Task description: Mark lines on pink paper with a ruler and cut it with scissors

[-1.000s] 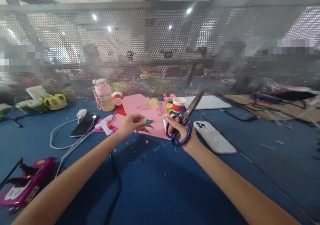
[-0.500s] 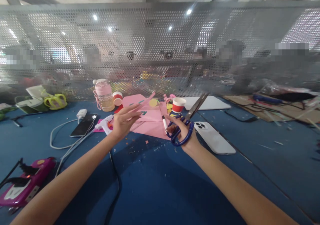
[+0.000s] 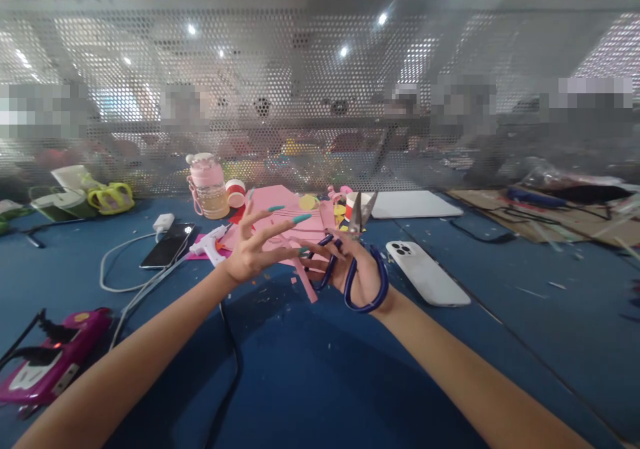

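Observation:
My left hand [image 3: 255, 249] is raised over the table with its long teal-nailed fingers spread. Its thumb tip meets a narrow pink paper strip [image 3: 306, 281], which hangs tilted between my two hands. On my right hand [image 3: 357, 269] the dark blue scissors [image 3: 367, 302] hang by their handle loops, blades upward and parted. The right fingertips are close to the strip; whether they pinch it, I cannot tell. Beyond the hands lie pink paper sheets [image 3: 273, 199], with a round yellow piece [image 3: 307, 201] on top. A red-and-white paper cup [image 3: 349, 204] is partly hidden by the blades.
At left are a white glue gun [image 3: 213, 244], a black phone [image 3: 167, 246], a cable and a magenta power strip [image 3: 55, 362]. A pink-topped bottle [image 3: 207, 186] stands behind. To the right are a white phone [image 3: 427, 276], a flat white device [image 3: 415, 204] and cardboard [image 3: 500, 212].
The pink strip has swung from above the sheets down between my hands. My left fingers have spread. My right hand has turned, bringing the scissors leftward with their blades more upright.

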`<action>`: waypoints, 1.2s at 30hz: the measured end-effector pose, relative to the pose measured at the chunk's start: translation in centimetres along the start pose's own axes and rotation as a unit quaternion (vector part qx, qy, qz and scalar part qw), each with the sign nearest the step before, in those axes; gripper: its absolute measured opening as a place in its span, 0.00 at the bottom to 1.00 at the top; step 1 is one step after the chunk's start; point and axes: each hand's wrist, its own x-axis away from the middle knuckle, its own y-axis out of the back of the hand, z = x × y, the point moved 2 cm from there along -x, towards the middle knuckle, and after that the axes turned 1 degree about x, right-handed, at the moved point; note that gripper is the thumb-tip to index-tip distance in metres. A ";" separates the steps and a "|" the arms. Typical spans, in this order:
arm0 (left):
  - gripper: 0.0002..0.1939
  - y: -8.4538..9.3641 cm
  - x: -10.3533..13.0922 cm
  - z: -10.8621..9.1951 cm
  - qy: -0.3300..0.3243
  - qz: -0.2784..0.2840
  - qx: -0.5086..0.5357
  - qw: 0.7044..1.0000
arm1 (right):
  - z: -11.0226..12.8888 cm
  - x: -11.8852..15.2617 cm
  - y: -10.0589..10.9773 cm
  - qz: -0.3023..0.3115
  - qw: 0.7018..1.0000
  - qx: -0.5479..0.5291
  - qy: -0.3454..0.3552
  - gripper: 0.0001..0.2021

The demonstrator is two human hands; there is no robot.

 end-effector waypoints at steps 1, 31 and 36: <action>0.09 0.1 0.1 0.0 -0.005 -0.016 -0.010 1.000 | -0.1 -0.1 0.0 0.001 1.000 -0.008 -0.011 0.18; 0.07 1.0 -0.5 0.6 -0.017 -0.058 -0.093 0.994 | -1.6 0.7 -1.4 0.005 0.990 0.127 0.064 0.21; 0.08 0.7 -1.1 1.5 0.156 -0.171 0.047 0.972 | -1.4 0.2 -1.0 -0.034 0.984 0.127 0.124 0.22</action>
